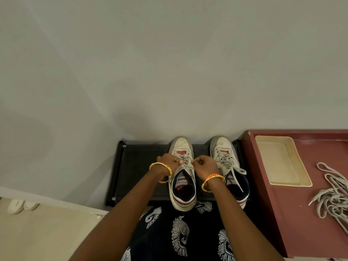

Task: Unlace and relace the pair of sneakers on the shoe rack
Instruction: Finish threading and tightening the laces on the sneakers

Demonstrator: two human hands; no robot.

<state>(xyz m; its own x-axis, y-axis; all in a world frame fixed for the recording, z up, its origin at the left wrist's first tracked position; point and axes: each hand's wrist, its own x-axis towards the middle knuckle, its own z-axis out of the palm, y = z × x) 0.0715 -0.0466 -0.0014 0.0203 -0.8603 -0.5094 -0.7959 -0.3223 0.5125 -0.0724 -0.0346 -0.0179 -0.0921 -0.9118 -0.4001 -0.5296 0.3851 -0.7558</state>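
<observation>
Two worn white sneakers stand side by side on a black shoe rack [131, 166], toes toward the wall. Over the left sneaker [181, 196] both my hands work the grey lace [185, 163]. My left hand [167, 163] pinches the lace at the shoe's left eyelets. My right hand [204, 166] pinches the lace on the shoe's right side. The right sneaker [223, 147] is laced, its loose lace ends trailing over its opening. Both wrists wear gold bangles.
A maroon cabinet top [305, 213] sits to the right, holding a beige tray [282, 161] and a pile of loose grey laces [331, 200]. A plain wall [169, 72] rises behind the rack. My patterned dark clothing fills the lower middle.
</observation>
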